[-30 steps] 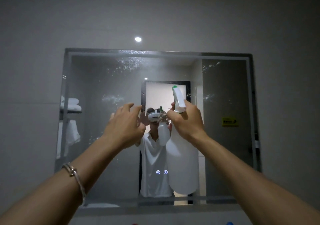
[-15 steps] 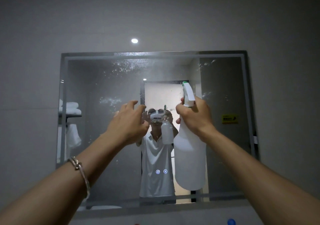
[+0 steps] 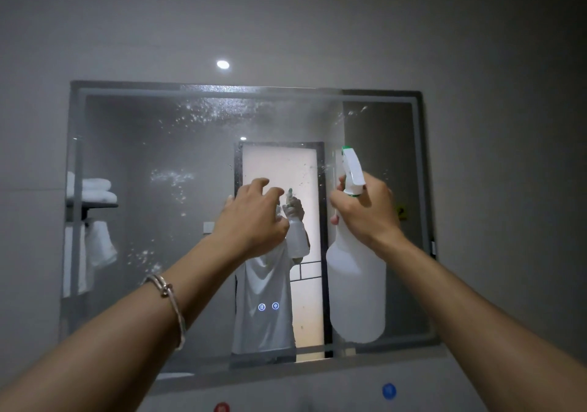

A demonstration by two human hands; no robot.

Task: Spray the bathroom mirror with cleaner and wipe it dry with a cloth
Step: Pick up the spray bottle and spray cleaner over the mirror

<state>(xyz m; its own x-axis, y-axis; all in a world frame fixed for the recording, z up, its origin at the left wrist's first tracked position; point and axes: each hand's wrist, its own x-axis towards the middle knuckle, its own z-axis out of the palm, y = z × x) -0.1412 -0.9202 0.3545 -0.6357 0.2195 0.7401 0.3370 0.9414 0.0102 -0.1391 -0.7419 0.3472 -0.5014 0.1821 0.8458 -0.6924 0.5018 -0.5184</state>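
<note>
A rectangular wall mirror (image 3: 158, 252) fills the middle of the head view, with spray droplets (image 3: 216, 109) along its top and in patches on its left half. My right hand (image 3: 365, 211) grips the neck of a white spray bottle (image 3: 355, 291) with a green-tipped nozzle, held upright close to the right part of the glass. A fine mist hangs just left of the nozzle. My left hand (image 3: 254, 217) is raised in front of the mirror's centre, fingers loosely curled and holding nothing I can see. No cloth is in view.
Two lit touch icons (image 3: 268, 306) glow low on the glass. Below the mirror's lower edge are a red dot (image 3: 221, 408) and a blue dot (image 3: 389, 391). Grey wall surrounds the mirror. A towel shelf appears only as a reflection at the left.
My right hand has carried the bottle to the right across the mirror. Fresh droplets show near the nozzle. My left hand has stayed raised near the centre.
</note>
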